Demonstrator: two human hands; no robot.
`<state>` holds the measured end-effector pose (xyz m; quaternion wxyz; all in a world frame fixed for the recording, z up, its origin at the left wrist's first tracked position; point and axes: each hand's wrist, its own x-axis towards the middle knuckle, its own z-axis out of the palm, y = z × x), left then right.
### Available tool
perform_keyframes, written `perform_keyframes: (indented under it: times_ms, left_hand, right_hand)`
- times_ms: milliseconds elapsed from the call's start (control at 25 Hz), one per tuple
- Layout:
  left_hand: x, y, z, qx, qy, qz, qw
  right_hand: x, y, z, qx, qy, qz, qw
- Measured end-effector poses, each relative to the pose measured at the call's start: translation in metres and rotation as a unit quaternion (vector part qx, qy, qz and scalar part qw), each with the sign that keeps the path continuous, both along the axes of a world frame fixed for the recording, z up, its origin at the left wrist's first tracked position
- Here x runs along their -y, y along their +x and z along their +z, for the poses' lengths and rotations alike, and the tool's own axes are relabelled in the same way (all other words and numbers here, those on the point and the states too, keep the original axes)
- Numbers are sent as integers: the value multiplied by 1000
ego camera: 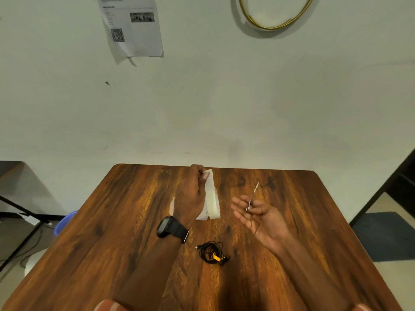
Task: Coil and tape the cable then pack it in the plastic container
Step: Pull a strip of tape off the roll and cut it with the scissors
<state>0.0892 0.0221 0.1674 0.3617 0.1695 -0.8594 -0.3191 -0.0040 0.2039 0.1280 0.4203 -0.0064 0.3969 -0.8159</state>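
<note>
A thin black cable (211, 252) lies loosely coiled on the wooden table (112, 243), with a yellow piece among its loops. Beyond it, my left hand (190, 194) pinches the free end of a strip pulled up from a whitish tape roll (213, 205) that stands on the table. My right hand (258, 216) is palm up to the right of the roll, with small metal scissors (252, 198) resting across its fingers, blades pointing away. No plastic container shows clearly; a pale object partly hidden behind my left wrist cannot be identified.
A black watch (167, 226) sits on my left wrist. The table's far edge meets a white wall (224, 108). A blue tub (65, 221) stands on the floor at the left, beside cables and a dark stand.
</note>
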Motion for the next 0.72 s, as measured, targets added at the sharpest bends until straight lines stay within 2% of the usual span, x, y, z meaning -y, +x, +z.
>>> perform_keyframes:
  times_ms: [120,200,280,400,440,520,640,720]
  left_hand:
    - [4,-5,3,-10,-13,-22,1000]
    - [4,-6,6,-16,-17,-26,999]
    - [5,-7,9,-19,-20,-29,999]
    - [8,-8,14,-20,-28,-44,998]
    - [10,-7,15,-22,-31,-49,998]
    - [11,-7,19,-24,-32,-59,997]
    - [9,-5,25,-23,-46,-56,997]
    - [7,-4,27,-27,-53,-58,997]
  right_hand:
    - [-3,-4,28,-108,26,48,993]
    - [-4,-10,47,-273,134,73,950]
    - [-6,-15,68,-448,232,104,857]
    - [-4,-19,105,-625,333,160,688]
    - [-2,-21,116,-659,358,173,639]
    - [5,-26,135,-695,381,199,577]
    - [18,-31,152,-712,410,244,515]
    - [27,-30,160,-715,422,264,491]
